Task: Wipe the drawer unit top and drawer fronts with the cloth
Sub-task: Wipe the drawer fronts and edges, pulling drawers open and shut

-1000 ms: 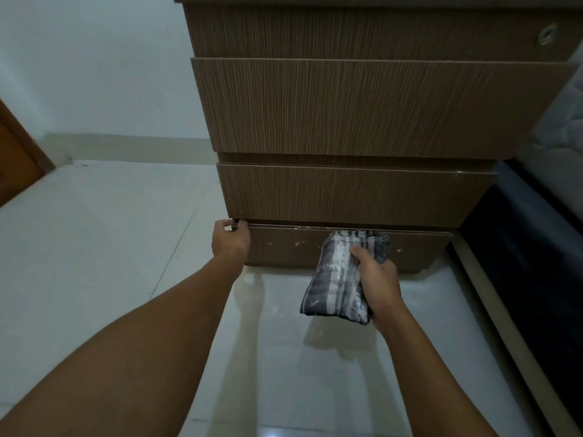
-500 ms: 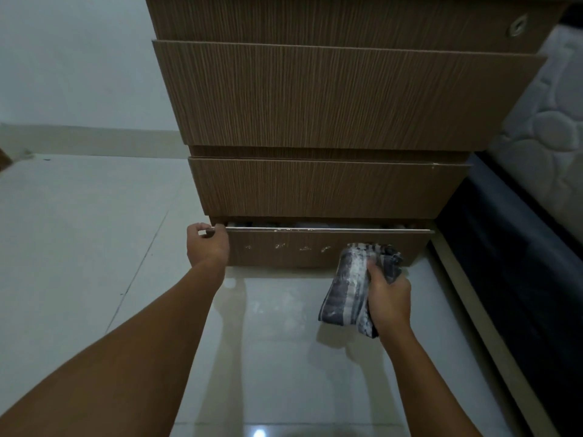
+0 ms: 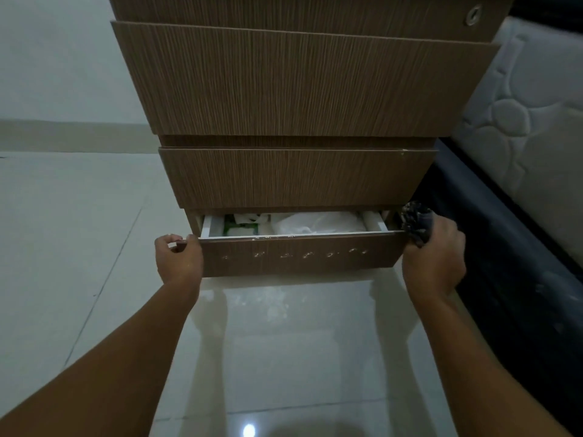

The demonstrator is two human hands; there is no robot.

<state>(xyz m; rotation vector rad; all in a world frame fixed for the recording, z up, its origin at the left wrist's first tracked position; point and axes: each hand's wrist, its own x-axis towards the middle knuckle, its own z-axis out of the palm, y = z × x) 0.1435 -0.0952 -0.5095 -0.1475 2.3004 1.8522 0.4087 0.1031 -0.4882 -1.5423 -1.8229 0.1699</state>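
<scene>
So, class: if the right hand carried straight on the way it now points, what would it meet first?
The right hand points forward at the drawer unit. It already grips the bottom drawer's right end with the cloth bunched in it, so it would probably press the cloth against the unit's frame first; depth is unclear.

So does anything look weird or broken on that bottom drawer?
Yes. The bottom drawer front carries a row of pale scuffed marks, like chipped spots, and its top edge looks flaked. The drawer is pulled partly open, showing white plastic bags inside.
</scene>
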